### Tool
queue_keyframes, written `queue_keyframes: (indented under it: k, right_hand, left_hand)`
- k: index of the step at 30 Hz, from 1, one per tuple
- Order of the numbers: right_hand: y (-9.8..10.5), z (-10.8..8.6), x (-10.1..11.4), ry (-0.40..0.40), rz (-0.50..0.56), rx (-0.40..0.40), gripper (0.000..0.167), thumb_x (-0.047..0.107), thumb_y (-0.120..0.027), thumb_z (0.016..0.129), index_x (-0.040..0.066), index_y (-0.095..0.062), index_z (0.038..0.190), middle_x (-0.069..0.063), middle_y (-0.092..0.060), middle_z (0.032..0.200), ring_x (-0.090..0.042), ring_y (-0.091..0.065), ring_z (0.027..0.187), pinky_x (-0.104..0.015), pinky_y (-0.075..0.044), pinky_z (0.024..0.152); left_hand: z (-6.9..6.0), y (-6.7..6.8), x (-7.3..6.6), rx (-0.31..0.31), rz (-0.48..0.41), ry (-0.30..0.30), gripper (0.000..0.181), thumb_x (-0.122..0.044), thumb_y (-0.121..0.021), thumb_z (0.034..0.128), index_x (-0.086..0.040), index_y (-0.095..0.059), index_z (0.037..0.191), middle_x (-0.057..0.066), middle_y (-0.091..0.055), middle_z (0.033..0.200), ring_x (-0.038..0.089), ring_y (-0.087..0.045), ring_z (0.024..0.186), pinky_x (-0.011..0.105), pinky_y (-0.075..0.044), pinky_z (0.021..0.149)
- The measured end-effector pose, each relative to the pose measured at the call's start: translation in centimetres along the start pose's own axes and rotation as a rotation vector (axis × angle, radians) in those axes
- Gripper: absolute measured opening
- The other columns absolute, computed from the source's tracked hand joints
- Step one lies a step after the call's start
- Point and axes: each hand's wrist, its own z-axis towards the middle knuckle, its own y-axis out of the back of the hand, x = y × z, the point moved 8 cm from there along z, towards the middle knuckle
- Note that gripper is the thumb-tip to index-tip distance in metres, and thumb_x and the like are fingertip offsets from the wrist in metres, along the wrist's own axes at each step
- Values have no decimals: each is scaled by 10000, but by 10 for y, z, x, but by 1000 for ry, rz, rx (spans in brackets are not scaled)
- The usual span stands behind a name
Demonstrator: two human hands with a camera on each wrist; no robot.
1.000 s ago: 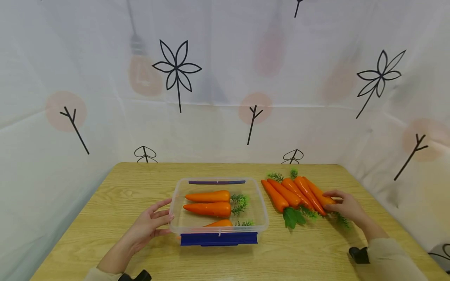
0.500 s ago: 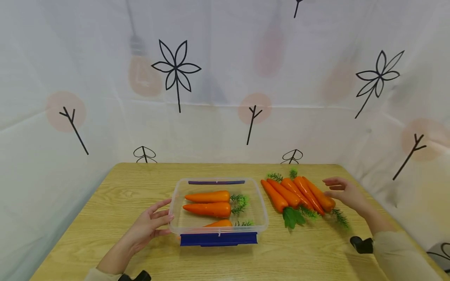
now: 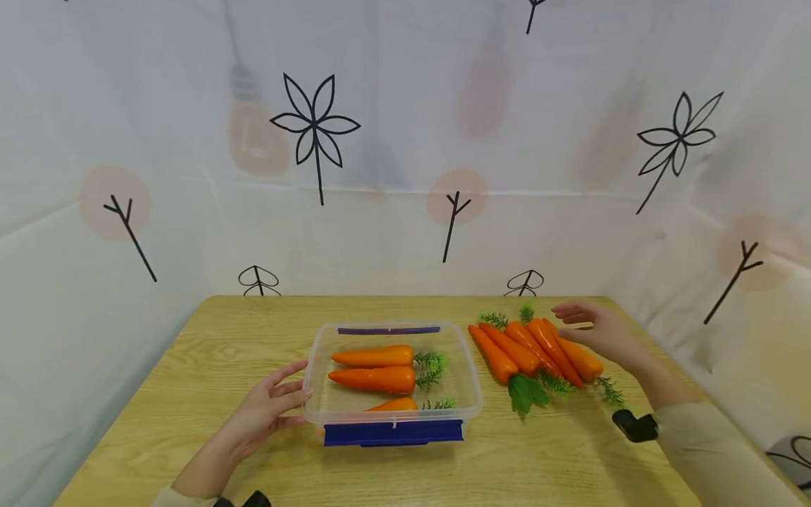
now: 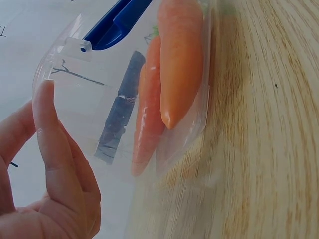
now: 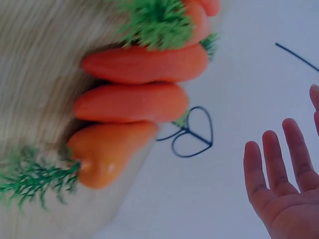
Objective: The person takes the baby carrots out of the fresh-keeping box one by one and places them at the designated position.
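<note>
A clear plastic food box [image 3: 445, 415] with blue clip flaps stands on the table, with orange carrots [image 3: 374, 379] bearing green tops lying inside. My left hand [image 3: 269, 408] holds the box at its left side; in the left wrist view, a fingertip rests on the clear rim [image 4: 42, 67]. Several loose carrots [image 3: 491, 354] lie in a row to the right of the box. My right hand [image 3: 602, 332] hovers over the far right end of that row, holding nothing. The right wrist view shows its fingers [image 5: 274, 159] spread and apart from the carrots.
The wooden table [image 3: 209, 352] ends at a white cloth backdrop [image 3: 393, 239] printed with plant drawings. Dark cables [image 3: 795, 451] lie beyond the table's right side. A green leaf [image 3: 524, 391] lies at the near end of the loose carrots.
My right hand has let go of the rightmost carrot, lifted, and moved up and left over the row. That carrot stays in place. The left hand and box keep still.
</note>
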Motion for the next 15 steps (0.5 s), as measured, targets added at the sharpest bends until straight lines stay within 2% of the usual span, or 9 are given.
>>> queue_keyframes:
  k: [12,15]
  right_hand:
    - [-19,20,48,28,122,84,391,167,-678,868,38,-560,1217,-155,-576,1165,-317,-535,1053,-349,-526,808]
    - [-24,24,62,39,145,100,399,156,-684,862,36,-556,1220,-150,-572,1176,-309,-529,1060,-327,-519,824]
  left_hand:
    - [0,0,-2,-9,20,-10,718,-141,-629,904,-30,-199,1467,251,-401,1288,257,-567,1008,359,-545,769]
    - [0,0,-2,-4,21,-8,719,-144,-625,907,-32,-192,1469,250,-400,1289,258,-568,1009,358,-544,773]
